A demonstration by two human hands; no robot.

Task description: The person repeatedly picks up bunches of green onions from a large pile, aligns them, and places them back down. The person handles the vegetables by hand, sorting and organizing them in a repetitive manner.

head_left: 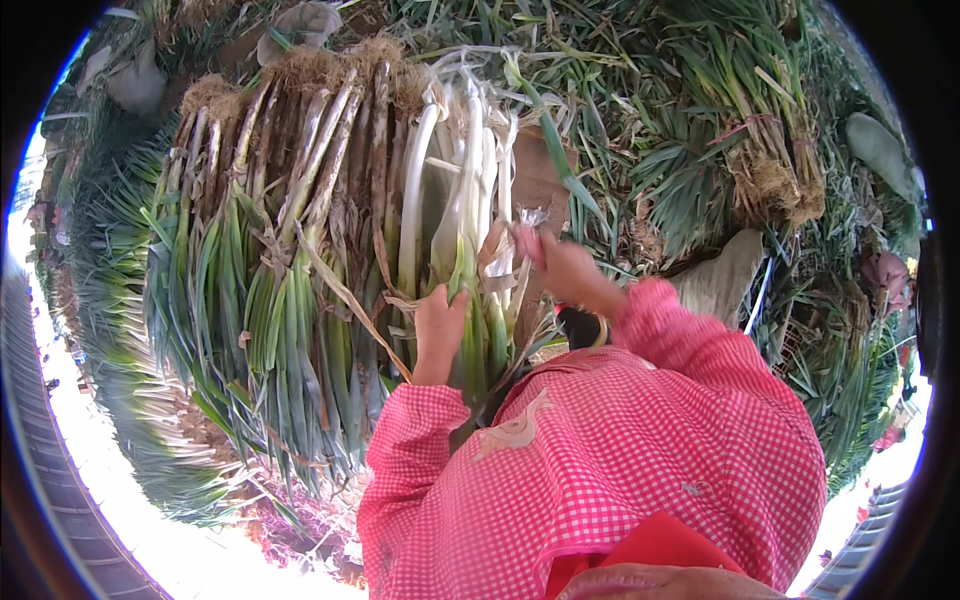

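Observation:
My left hand [438, 325] is closed around a green onion [463, 235], just where its pale shaft turns green. To the right, my right hand [575, 275] has its fingers drawn together beside the stalks. Those fingertips are blurred, and thin pale skin shows around them; what they pinch is hard to make out. White, peeled-looking green onions [411, 200] lie side by side in front of me, roots pointing away. Left of them runs a row of unpeeled green onions [315, 160] with brown, dirty skins and bushy roots.
A tied bundle of green onions [765, 150] lies at the far right, roots toward me. Loose green leaves [620, 90] cover the ground beyond. More onions [150, 370] are stacked along the left. A grey-brown cloth or sack [722, 275] lies right of my right arm.

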